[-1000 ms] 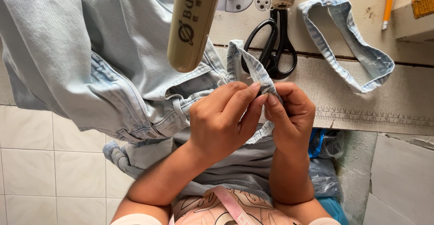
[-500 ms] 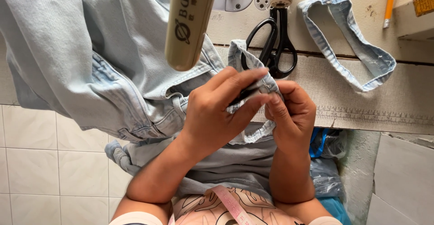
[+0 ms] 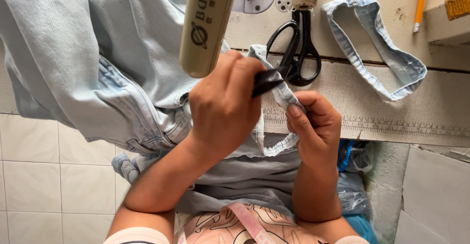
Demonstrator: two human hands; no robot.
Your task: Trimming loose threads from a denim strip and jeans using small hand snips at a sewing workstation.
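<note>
My left hand (image 3: 223, 111) pinches a small black tab (image 3: 267, 81) against a light blue denim strip (image 3: 281, 94). This strip belongs to the pale denim garment (image 3: 98, 53) that hangs over the table edge and my lap. My right hand (image 3: 316, 126) grips the same strip just below and to the right, thumb pressed on the fabric. The two hands are close together but apart. A beige sewing machine arm (image 3: 205, 23) juts over the left hand and hides part of the garment.
Black scissors (image 3: 298, 53) lie on the table just above my hands. A loose denim loop (image 3: 377, 48) rests to the right, with a yellow pencil (image 3: 420, 4) beyond it. A printed ruler (image 3: 391, 126) runs along the table edge. A blue plastic bag (image 3: 352, 175) sits below.
My left hand has risen and shifted left, drawing the black tab into view. The hands, pressed together before, now have a gap between them. The right hand stays put.
</note>
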